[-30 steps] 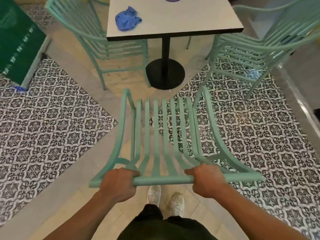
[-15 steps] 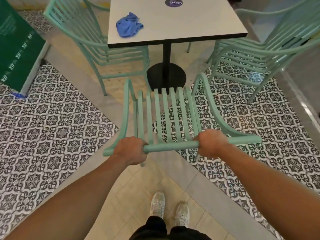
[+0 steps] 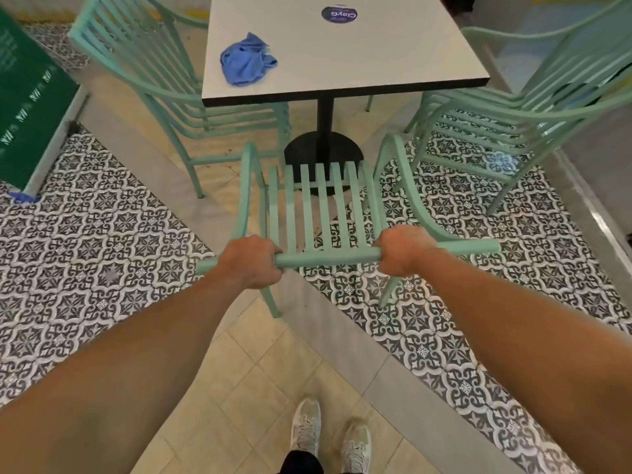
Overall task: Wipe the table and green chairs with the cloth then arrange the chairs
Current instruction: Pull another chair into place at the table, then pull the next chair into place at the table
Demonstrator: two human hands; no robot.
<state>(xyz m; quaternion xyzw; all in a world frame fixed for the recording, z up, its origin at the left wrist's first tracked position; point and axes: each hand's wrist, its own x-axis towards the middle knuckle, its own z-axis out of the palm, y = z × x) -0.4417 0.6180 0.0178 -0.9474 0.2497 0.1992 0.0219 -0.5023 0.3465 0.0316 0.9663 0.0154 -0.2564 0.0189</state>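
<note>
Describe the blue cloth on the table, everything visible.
The blue cloth is a crumpled, bunched-up rag of soft-looking fabric, folds and creases showing, lying loose near the left edge of the white table. Only the tabletop touches it; both hands are away, on a chair. It looks dry, though that cannot be confirmed.

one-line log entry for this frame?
phase: arrange | left hand, right hand: grip chair top rail | cloth: on table

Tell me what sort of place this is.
Probably a cafe or small eatery: a pedestal table with a round branded sticker, matching green chairs set around it, and patterned floor tiles.
</note>
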